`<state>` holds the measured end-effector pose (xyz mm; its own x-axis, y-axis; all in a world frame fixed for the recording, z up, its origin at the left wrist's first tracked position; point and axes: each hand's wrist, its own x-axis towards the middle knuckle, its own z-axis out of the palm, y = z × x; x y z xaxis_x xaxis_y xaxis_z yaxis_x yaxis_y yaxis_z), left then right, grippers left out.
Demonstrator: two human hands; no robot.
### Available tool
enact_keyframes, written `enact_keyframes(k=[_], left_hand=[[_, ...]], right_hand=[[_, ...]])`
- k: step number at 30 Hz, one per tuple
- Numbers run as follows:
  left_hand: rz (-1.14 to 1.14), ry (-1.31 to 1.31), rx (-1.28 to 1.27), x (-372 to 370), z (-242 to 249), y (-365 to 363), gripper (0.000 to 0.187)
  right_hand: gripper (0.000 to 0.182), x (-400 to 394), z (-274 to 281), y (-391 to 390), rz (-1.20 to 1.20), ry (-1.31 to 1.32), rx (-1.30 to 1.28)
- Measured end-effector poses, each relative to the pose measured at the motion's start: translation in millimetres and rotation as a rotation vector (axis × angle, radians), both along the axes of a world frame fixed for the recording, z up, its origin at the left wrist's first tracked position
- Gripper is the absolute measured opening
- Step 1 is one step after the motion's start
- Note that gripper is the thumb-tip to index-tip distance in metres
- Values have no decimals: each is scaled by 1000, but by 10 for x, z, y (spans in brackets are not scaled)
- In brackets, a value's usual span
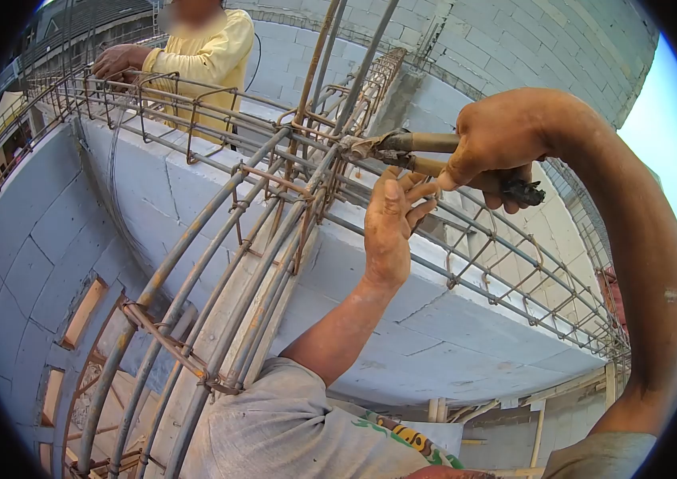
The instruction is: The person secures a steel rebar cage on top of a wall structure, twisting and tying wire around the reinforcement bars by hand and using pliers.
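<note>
My right hand (502, 144) is wrapped round the handles of a pincer-like metal tool (426, 143). The tool's jaws are at a junction of steel bars (330, 160), beside a scrap of torn, greyish material (361, 148). Just below the tool, my left hand (390, 231) is raised with its fingers apart and slightly bent, the fingertips close to the lower handle. Nothing can be made out in it. Dark, ragged material (523, 191) sticks out beneath my right hand.
Rebar cages run along the pale block walls (402, 319) to left and right. Thick curved bars (219, 271) come down toward the lower left. A person in a yellow shirt (223, 56) stands beyond the left cage, hands on it. Upright bars (314, 64) rise behind the junction.
</note>
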<state>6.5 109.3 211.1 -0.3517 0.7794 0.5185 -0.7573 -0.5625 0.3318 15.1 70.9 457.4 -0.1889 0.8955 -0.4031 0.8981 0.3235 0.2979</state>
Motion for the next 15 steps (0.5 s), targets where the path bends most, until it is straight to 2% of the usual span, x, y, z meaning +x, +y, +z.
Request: enact_keyframes(k=[4,7,8,10,13,14,15], left_hand=[[-336,-313,184,-76,339,171,64],[-523,-513,326,-92,542,217,58],[-561,-570,377,-109,592,232,46],[-587,-650,353,-81,608,263,36],[-518,-661,256,-53,658,270,27],[-485,-656,228,-44,691,291,26],[-455,-649,200,-40,725,299,25]], right_hand=[[40,109,-1,119,-10,204,-107],[38,89,-3,71,0,190,-17],[39,75,1,39,62,87,42],[45,85,-57,-57,176,-115,143],[62,468,-392,-199,686,-280,759],[63,621,-599,-140,833,-359,1056],[52,707,-677,-31,928,-385,1204]])
